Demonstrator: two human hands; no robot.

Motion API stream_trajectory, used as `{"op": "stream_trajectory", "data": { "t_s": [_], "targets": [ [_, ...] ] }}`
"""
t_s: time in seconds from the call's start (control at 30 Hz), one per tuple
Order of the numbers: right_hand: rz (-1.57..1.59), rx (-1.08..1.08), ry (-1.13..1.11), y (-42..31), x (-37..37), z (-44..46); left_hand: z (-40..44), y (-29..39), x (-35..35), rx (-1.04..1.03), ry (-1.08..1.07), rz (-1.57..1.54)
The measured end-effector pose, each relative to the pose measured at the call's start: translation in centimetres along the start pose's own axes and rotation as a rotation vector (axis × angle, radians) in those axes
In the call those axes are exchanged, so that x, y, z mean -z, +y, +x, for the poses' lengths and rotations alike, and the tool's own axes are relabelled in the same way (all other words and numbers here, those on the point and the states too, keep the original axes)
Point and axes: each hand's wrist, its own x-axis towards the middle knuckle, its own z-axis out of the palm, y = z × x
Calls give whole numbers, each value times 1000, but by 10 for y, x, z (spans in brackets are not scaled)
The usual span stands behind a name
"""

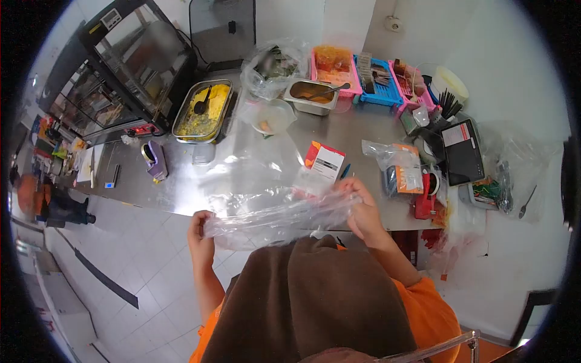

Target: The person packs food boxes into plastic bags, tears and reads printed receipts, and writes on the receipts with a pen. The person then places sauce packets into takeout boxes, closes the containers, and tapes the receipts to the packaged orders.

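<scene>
A clear plastic bag [278, 216] stretches between my two hands at the table's front edge. My left hand [201, 231] is closed on its left end. My right hand [361, 209] grips the other end, fingers pinched on the plastic. Just beyond the bag, near my right hand, lies a red, orange and white printed packet [325, 161], with a blue pen [345, 171] beside it. The plastic partly covers the packet's lower end.
On the steel table [254, 163] stand a tray of yellow food [212, 109], a metal pan [312, 97], a clear bowl [272, 118], pink and blue baskets [378, 85], a tape dispenser [155, 161] and a tablet [461, 151]. A glass display case [130, 66] is back left.
</scene>
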Motion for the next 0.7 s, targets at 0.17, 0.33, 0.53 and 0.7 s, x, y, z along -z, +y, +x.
{"op": "stream_trajectory", "data": {
  "t_s": [0.17,0.33,0.53,0.7],
  "targets": [
    [-473,-696,-796,-12,38,-5,-4,15,23,452,60,-770],
    [-587,-388,-522,-18,57,0,-11,-17,57,279,-830,-97],
    [-185,-496,-297,-5,67,-19,-31,-49,38,205,-437,-930],
    [-853,-549,-504,-22,53,0,-6,-52,26,323,-348,-1079]
  ]
}}
